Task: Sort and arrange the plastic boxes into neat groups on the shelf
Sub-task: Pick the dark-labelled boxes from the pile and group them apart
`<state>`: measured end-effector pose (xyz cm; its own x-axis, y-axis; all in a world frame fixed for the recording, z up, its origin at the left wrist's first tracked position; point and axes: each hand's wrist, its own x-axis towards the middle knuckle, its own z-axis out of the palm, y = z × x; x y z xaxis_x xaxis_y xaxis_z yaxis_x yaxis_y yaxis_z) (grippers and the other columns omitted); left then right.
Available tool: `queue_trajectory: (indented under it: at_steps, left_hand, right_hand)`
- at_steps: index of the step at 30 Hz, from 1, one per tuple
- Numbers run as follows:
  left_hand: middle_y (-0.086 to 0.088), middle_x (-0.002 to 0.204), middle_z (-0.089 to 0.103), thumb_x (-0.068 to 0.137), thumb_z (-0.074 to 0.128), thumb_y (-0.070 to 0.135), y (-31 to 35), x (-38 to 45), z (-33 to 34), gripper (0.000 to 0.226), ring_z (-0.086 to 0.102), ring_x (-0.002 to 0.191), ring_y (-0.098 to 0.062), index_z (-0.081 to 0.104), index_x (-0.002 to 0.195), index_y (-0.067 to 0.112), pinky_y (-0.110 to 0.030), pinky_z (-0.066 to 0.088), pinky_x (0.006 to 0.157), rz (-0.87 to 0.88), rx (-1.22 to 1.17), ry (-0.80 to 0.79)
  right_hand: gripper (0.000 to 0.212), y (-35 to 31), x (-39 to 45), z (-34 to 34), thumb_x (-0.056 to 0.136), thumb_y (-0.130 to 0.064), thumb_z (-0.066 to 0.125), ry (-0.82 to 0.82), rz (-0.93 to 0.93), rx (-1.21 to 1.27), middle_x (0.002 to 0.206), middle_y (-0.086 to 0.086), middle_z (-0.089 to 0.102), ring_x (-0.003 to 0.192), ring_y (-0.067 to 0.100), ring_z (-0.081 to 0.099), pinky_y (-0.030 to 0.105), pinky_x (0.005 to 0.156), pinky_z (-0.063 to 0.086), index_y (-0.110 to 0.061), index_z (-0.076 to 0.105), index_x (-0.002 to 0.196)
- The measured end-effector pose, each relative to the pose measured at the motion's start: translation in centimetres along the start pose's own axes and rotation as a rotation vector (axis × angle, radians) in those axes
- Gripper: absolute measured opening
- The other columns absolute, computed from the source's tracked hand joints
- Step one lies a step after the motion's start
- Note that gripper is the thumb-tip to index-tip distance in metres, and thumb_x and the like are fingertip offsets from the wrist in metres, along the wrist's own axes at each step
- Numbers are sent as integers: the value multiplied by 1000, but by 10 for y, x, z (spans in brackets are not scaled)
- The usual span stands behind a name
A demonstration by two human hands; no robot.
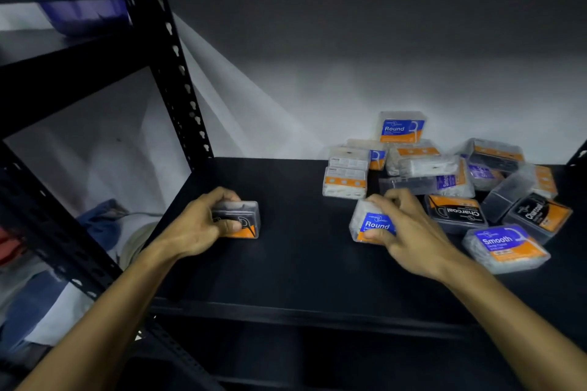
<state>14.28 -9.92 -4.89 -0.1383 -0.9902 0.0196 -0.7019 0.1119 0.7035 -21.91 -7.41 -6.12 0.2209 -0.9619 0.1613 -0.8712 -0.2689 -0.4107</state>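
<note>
We saw the left hand (203, 225) curled round a black-and-orange box (239, 220) on the dark shelf (301, 267), fingers over its far edge and thumb pressed against its near face, so the box sat just beyond the palm and poked out to that hand's right. The right hand (409, 232) gripped a blue-and-orange box marked Round (370, 225), thumb along its near lower edge and fingers draped over its top; that box lay at the fingertips, to the left of the palm, tilted up on one edge as far as we could tell. The two held boxes stood well apart, with bare shelf between them. Just past the right hand's fingers lay the loose heap of boxes (444, 168): a flat Charcoal box (455, 213) touching or nearly touching the knuckles on that hand's right, a second Charcoal box (540, 213) further right, and a Smooth box (506, 246) beside the right wrist on its outer side. Beyond the fingertips two pale boxes (346, 173) were stacked one on the other, and at the back of the heap an upright Round box (402, 127) stood highest against the white wall (317, 79). To the left hand's far left a perforated black upright (178, 79) of the rack rose.
</note>
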Motion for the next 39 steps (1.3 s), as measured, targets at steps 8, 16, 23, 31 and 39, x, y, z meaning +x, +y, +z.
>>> queue_trajectory:
  at_steps: [8,16,23,31,39]
  left_hand:
    - [5,93,69,77,80,7,-3,-3,-3,36,64,88,-6,61,101,27,-13,45,76,5,12,-13]
    - [6,92,71,78,80,8,0,-6,-5,37,66,88,-5,61,100,30,-21,46,78,5,23,-55]
    - [6,92,71,77,81,9,-5,-8,-6,36,67,89,-8,60,100,28,-25,49,81,6,25,-56]
    - [4,92,71,76,81,7,-7,-10,-8,38,67,88,-8,60,99,28,-24,48,80,13,28,-54]
    - [5,91,71,76,81,8,-8,-11,-6,38,67,88,-7,60,98,31,-24,48,80,26,15,-56]
  right_hand:
    - [62,6,-20,-1,83,-47,65,117,71,-184,128,-6,46,119,15,35,32,83,41,-33,44,139]
    - [63,8,-28,8,81,-48,67,134,60,-161,125,-7,47,117,15,39,31,81,43,-35,45,139]
    - [66,9,-30,9,80,-46,70,129,34,-185,125,-3,50,116,18,42,33,78,44,-31,45,140]
    - [66,10,-28,11,77,-43,73,153,40,-184,122,-1,52,114,20,45,33,74,46,-30,50,137]
    - [65,12,-26,12,76,-41,75,163,36,-181,120,0,54,113,22,47,32,71,45,-28,52,136]
